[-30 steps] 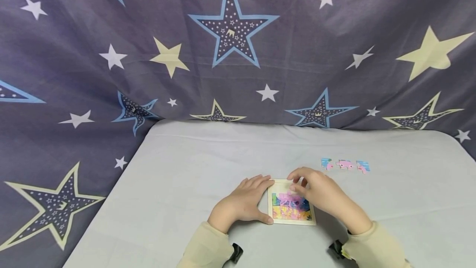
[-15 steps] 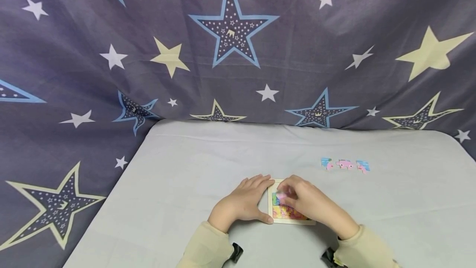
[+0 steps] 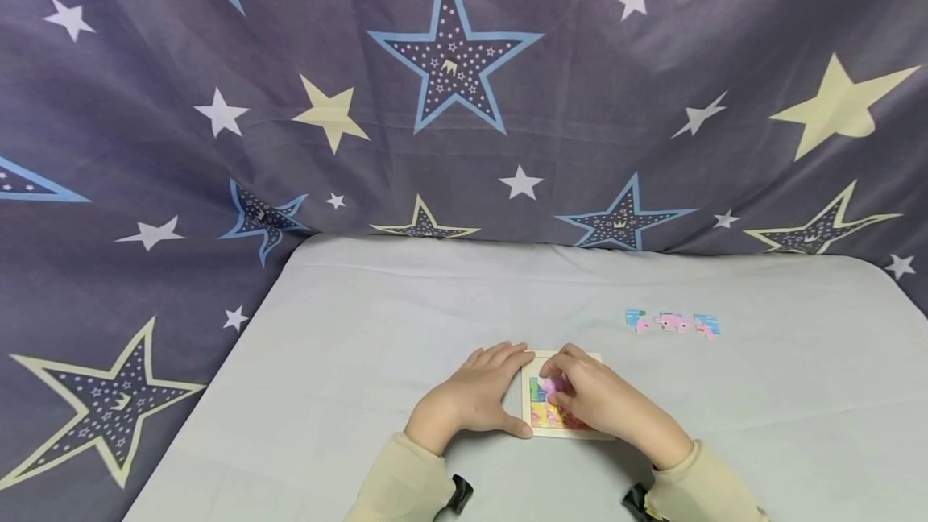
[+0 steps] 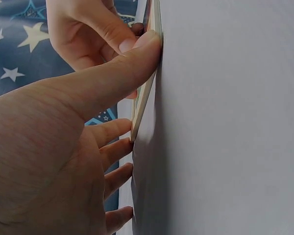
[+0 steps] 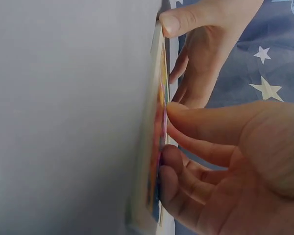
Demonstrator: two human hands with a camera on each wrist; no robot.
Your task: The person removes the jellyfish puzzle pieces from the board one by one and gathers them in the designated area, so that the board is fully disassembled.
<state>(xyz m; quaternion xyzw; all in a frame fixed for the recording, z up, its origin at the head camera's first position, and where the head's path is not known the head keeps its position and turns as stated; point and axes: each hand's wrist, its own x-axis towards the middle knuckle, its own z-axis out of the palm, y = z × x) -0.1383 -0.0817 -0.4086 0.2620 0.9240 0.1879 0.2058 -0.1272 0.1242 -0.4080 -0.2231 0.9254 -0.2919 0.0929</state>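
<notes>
A small jigsaw puzzle in a pale square frame [image 3: 527, 405] lies on the table, with yellow, pink and green pieces inside. My left hand [image 3: 474, 393] is spread along its left side, the thumb at the near corner and fingers reaching the far corner. In the left wrist view, the left thumb [image 4: 122, 73] presses the frame's edge. Over the puzzle, my right hand [image 3: 594, 393] is curled, thumb and index finger at a pink puzzle piece [image 3: 548, 385]. The right wrist view has the right fingertips [image 5: 169, 178] down at the puzzle surface. This hand hides much of the picture.
Three loose puzzle pieces lie in a row beyond the right hand: a blue one [image 3: 635, 319], a pink one [image 3: 671, 322] and a blue and pink one [image 3: 706, 325]. A light cloth covers the table [image 3: 348, 345]. Behind hangs a dark star-patterned curtain [image 3: 464, 159].
My right hand has moved left and down from the frame's far right part onto the pink piece, its fingers drawing closer together. The left hand and the loose pieces have stayed put.
</notes>
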